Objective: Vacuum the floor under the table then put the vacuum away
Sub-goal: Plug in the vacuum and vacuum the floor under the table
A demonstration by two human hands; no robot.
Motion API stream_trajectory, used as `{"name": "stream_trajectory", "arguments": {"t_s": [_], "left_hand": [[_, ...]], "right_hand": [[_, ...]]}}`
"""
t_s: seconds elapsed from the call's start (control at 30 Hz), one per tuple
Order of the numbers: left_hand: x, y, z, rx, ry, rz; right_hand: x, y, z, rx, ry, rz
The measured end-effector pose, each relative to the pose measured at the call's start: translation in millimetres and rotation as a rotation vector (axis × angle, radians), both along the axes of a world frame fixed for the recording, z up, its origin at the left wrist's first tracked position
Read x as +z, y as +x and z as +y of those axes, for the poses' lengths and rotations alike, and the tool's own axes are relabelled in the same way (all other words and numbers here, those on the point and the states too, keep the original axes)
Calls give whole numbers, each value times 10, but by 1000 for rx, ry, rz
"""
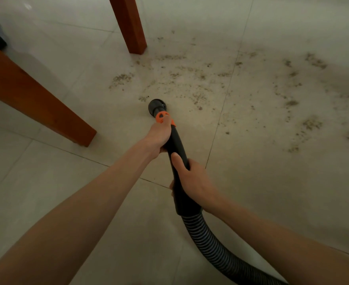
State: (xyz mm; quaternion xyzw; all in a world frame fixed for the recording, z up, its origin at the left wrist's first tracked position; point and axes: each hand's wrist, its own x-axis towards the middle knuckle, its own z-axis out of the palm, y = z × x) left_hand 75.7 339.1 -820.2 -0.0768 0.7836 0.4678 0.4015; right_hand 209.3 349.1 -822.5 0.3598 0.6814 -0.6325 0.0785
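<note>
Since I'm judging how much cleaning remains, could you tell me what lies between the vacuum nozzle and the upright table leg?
In the head view, scattered crumbs on floor tile lie between the nozzle and the table leg.

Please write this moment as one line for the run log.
left hand: grips vacuum wand | right hand: grips wand | nozzle: at debris edge

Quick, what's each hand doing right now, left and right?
Left hand: grips the vacuum wand near its orange collar.
Right hand: grips the wand lower down, above the hose.

Pale tiled floor (251, 192), scattered crumbs (190, 79) — two wooden table legs (128, 23) standing on it
</note>
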Motion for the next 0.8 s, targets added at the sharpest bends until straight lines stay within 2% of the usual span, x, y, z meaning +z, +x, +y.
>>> {"name": "stream_trajectory", "arguments": {"t_s": [0.23,0.5,0.8], "left_hand": [[-33,-1,59,-46,-13,20],[-19,-271,-41,119,-8,55],[-52,-452,-45,122,13,52]], "right_hand": [[-26,1,-3,-24,42,-11],[16,-305,142,145,14,-20],[-79,-509,165,179,63,-8]]}}
